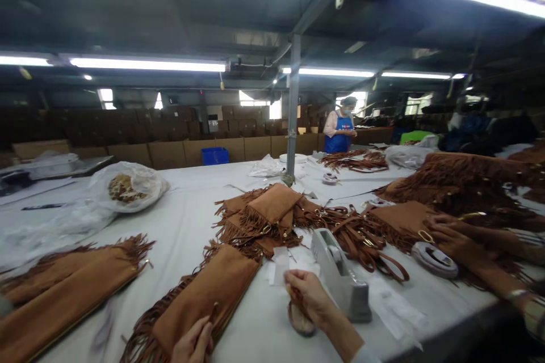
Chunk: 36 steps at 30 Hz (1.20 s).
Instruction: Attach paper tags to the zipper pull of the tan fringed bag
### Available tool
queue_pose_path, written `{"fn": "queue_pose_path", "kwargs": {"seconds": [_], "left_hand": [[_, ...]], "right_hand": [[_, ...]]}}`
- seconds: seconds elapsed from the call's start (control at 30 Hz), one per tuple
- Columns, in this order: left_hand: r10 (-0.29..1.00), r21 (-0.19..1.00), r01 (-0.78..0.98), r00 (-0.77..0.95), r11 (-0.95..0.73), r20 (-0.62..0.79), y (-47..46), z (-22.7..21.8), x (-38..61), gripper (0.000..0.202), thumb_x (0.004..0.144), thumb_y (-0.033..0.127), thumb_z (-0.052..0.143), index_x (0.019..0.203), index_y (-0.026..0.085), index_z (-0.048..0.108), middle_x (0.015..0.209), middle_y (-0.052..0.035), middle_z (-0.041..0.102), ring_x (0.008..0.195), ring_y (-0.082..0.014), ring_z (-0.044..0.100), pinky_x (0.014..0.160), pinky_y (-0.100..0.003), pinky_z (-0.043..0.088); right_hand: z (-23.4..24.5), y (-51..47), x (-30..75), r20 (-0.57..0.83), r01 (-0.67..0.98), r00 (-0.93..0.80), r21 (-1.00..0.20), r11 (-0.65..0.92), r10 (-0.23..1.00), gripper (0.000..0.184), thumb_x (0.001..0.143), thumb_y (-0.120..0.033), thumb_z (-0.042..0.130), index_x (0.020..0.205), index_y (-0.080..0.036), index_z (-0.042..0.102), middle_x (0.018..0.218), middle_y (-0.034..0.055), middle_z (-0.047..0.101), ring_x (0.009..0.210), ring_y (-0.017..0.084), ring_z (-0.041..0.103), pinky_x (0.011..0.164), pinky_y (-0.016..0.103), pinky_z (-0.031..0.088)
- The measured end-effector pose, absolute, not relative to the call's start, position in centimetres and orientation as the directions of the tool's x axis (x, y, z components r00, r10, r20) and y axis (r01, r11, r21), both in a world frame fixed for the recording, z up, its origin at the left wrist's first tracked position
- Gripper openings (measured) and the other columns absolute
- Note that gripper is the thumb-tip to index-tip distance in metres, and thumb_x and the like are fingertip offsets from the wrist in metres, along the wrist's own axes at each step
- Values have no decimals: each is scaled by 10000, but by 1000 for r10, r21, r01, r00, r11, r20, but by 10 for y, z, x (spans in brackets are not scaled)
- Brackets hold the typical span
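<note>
My left hand (193,343), at the bottom edge, is closed in a pinch on a thin brown strip (214,312). Under it lies a brown fringed pouch (208,289) with a zip along one side. My right hand (310,295) pinches the corner of a small thin white sheet (281,264), above more white sheets on the table. A ring-shaped roll (301,320) lies just below that hand, partly covered by it. Close on its right stands a grey tape dispenser (343,281).
Fringed pouches (272,204) and brown straps (355,238) lie piled ahead. Another fringed pouch (72,289) is at left, near a plastic bag (128,184). A co-worker's hands (451,235) work at right beside a roll (434,261). A post (293,108) rises mid-table.
</note>
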<state>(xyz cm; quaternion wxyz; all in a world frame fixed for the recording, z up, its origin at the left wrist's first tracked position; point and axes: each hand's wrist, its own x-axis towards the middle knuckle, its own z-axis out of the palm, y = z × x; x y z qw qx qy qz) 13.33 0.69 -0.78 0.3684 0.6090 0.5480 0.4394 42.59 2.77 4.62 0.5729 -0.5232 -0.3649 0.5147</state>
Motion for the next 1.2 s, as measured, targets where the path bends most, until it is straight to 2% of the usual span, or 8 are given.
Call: {"fn": "queue_pose_path", "kwargs": {"seconds": [0.07, 0.1, 0.27, 0.4, 0.6, 0.7, 1.0, 1.2], "left_hand": [[994, 954, 282, 2, -102, 106, 4, -10, 131, 622, 758, 691, 490, 1040, 158, 638, 558, 28, 593, 479, -154, 545, 491, -258, 438], [995, 961, 257, 5, -99, 101, 2, -10, 131, 608, 772, 668, 493, 1049, 142, 625, 575, 23, 597, 498, -152, 548, 505, -255, 438], [987, 938, 309, 13, -157, 161, -3, -1, 133, 373, 825, 500, 522, 769, 155, 653, 595, 16, 587, 555, -136, 538, 534, -229, 406], [977, 898, 396, -12, -192, 214, -4, 5, 137, 289, 835, 392, 528, 737, 164, 676, 586, 14, 600, 563, -132, 533, 542, -225, 379], [975, 889, 418, -36, -185, 219, -5, 5, 137, 287, 849, 357, 502, 766, 166, 699, 600, 3, 637, 544, -129, 535, 530, -223, 375], [975, 883, 428, -17, -192, 220, -4, 7, 137, 315, 865, 345, 469, 765, 165, 708, 591, -3, 644, 532, -132, 541, 524, -226, 378], [966, 855, 473, -23, -215, 256, -6, 14, 139, 244, 837, 274, 505, 813, 194, 734, 726, -25, 741, 651, -174, 644, 627, -243, 431], [964, 849, 481, -27, -220, 265, -5, 13, 139, 215, 829, 243, 517, 792, 195, 724, 722, -12, 742, 653, -168, 651, 623, -237, 428]], "right_hand": [[41, 26, 395, -182, -305, 137, -943, -133, 974, 337, 576, -415, 791, 629, -139, 605, 497, -58, 482, 432, 56, 372, 423, 184, 284], [38, 27, 379, -207, -348, 109, -924, -158, 972, 337, 571, -407, 803, 639, -143, 604, 517, -53, 497, 445, 57, 393, 427, 181, 305], [18, 32, 310, -298, -504, 33, -830, -241, 954, 337, 542, -382, 839, 661, -159, 615, 560, -37, 562, 471, 71, 465, 429, 183, 367], [3, 35, 285, -349, -567, 26, -777, -273, 937, 354, 502, -375, 863, 656, -156, 633, 561, -29, 595, 460, 78, 488, 422, 198, 391], [-8, 34, 285, -379, -654, 0, -700, -287, 926, 347, 482, -324, 882, 690, -147, 669, 612, -25, 637, 513, 84, 535, 453, 190, 427], [-10, 32, 285, -342, -645, -3, -717, -263, 940, 303, 509, -299, 872, 687, -154, 673, 619, -30, 629, 535, 89, 542, 477, 193, 445], [-13, 28, 280, -249, -552, 17, -810, -198, 968, 287, 550, -365, 838, 711, -175, 695, 705, -11, 665, 609, 123, 565, 559, 228, 475], [-18, 26, 279, -216, -558, 43, -815, -156, 975, 299, 538, -377, 845, 698, -176, 693, 644, -33, 629, 590, 107, 522, 574, 217, 460]]}}
